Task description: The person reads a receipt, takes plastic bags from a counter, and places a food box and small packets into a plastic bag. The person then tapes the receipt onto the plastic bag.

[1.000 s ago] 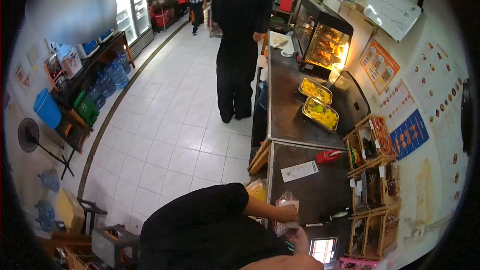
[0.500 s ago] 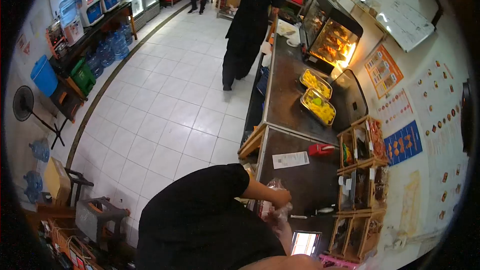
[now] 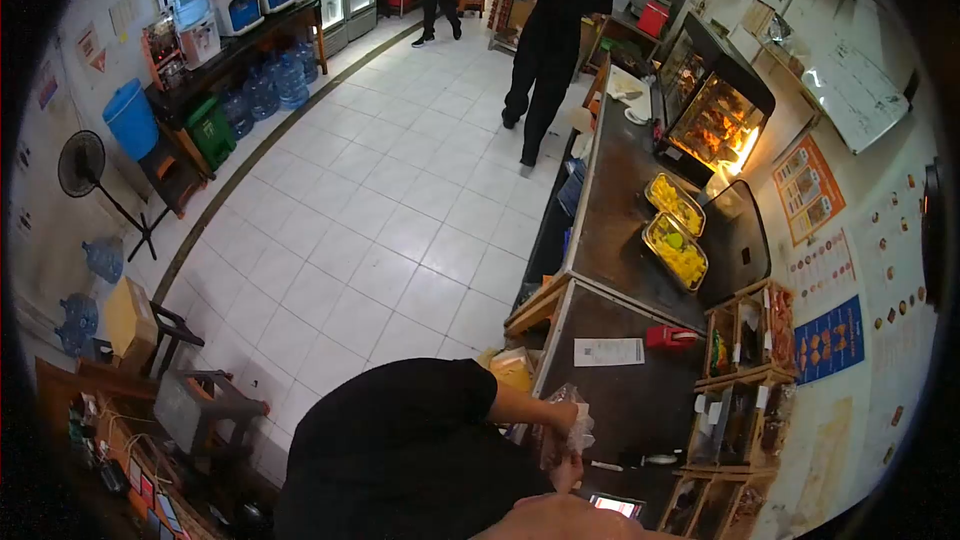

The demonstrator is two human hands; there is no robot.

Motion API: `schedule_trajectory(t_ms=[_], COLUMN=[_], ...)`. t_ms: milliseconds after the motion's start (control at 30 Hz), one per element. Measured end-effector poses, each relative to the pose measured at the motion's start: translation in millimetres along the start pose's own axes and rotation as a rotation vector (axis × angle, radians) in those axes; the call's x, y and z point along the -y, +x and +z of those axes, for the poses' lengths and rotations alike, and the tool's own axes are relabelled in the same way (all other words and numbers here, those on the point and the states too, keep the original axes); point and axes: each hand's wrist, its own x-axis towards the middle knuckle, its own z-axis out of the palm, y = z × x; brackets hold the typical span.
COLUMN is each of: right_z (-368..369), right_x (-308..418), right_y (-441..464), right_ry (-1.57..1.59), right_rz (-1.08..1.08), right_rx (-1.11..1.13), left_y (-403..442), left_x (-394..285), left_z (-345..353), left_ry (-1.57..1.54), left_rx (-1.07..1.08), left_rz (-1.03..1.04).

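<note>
A clear plastic bag (image 3: 556, 442) is between my two hands at the near edge of the dark counter. My left hand (image 3: 566, 414), at the end of a black-sleeved arm, is closed on the bag's upper part. Lower down, my right hand (image 3: 566, 474) pinches the bag's near side, its fingertips partly hidden. What the bag contains cannot be made out. Beside my right hand lie a lit phone or tablet (image 3: 614, 506) and a thin white pen-like stick (image 3: 606, 466). A printed paper slip (image 3: 608, 352) lies beyond my left hand.
Wooden divider boxes (image 3: 742, 425) line the counter's right side, by a red device (image 3: 670, 337). Two foil trays of yellow food (image 3: 676, 252) and a lit display warmer (image 3: 715, 120) stand farther back. A person in black (image 3: 550, 40) is beyond the counter's left side.
My view has swung, so the room sits farther right and lower. The hands stay on the plastic bag, which has changed shape. The person in black at the back has stepped farther away.
</note>
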Motion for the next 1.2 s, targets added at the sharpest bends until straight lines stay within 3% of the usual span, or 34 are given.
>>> schedule_trajectory(t_ms=[33, 133, 200, 267, 333, 400, 500, 567, 767, 900, 1200], right_z=[2, 1, 14, 9, 8, -13, -1, 6, 6, 14, -13], right_x=[-4, -21, 5, -1, -11, -36, -18, -6, -12, 2, -17], right_y=[1, 9, -9, -7, 6, 27, 9, -2, -2, -11, 10], right_ry=[-0.037, 0.042, -0.033, -0.04, -0.053, 0.053, -0.048, -0.093, -0.146, -0.161, -0.029], right_rz=[-0.035, -0.028, 0.033, 0.01, -0.014, -0.045, -0.008, 0.0, -0.05, -0.075, -0.015], right_rx=[-0.023, -0.106, -0.159, -0.143, -0.11, -0.047, -0.106, -0.168, -0.092, -0.078, 0.014], left_y=[-29, 2, -42, -38, 6, 7, -11, -11, -9, -29, -11], left_x=[-17, 16, -17, -13, 31, 31, 20, 13, 21, 5, 22], left_z=[-36, 20, -33, -26, 40, 39, 13, 9, 23, -9, 27], left_ry=[-0.065, -0.227, -0.224, -0.221, -0.274, -0.301, -0.328, -0.245, -0.406, -0.366, -0.453], left_rx=[0.107, 0.1, 0.076, 0.038, -0.126, -0.041, 0.099, 0.042, 0.009, 0.013, -0.079], left_rz=[-0.147, -0.29, -0.224, -0.162, -0.035, -0.136, -0.183, -0.182, -0.274, -0.125, -0.192])
